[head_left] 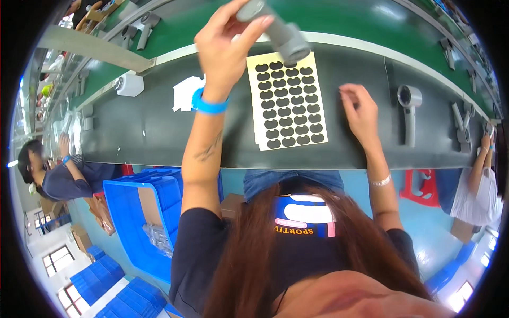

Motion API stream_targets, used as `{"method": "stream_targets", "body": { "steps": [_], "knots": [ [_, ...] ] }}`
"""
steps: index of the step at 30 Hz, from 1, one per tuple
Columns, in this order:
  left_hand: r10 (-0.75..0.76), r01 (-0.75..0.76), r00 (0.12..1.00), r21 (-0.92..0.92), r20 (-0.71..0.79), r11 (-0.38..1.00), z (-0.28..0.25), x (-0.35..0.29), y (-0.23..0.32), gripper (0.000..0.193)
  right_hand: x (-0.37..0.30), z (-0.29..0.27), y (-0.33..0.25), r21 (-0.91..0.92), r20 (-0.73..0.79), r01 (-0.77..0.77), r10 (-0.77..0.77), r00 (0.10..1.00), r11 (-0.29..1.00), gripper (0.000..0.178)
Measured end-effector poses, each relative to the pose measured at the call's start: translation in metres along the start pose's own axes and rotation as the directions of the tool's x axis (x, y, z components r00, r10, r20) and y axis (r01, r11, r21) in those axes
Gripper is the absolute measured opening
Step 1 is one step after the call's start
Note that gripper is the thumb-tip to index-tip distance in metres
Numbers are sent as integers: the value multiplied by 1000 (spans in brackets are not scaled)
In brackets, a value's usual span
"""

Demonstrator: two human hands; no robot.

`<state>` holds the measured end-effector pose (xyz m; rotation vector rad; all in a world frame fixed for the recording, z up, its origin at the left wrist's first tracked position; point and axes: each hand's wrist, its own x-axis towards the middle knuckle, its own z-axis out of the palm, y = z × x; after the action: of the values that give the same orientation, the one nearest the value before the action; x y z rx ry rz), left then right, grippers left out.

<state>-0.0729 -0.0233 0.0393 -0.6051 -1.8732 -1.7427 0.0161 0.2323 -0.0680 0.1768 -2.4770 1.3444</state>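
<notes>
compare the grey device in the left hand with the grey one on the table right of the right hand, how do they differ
The held device is gripped in the left hand; the lying device rests on the table, untouched.
The held device slants from upper left to lower right; the lying device has its handle toward the person.
The held device looks blurred, the lying device clearer.
Both are grey.

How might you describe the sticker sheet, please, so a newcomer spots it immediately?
On the dark workbench, look between the left forearm and right hand. The pale sticker sheet lies there, its rows of black notched ovals setting it apart from the plain white scrap further left.
</notes>
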Motion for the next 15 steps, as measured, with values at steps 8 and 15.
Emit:
{"method": "stream_targets", "body": {
  "steps": [8,15],
  "knots": [
    [-115,115,993,55,1,992,-27,-91,11,39,61,78,-19,-94,86,148,-140,986,985,14],
    [-149,150,987,-14,62,989,-32,-100,14,41,70,100,-12,-265,62,125,-112,992,956,9]
  ]
}}
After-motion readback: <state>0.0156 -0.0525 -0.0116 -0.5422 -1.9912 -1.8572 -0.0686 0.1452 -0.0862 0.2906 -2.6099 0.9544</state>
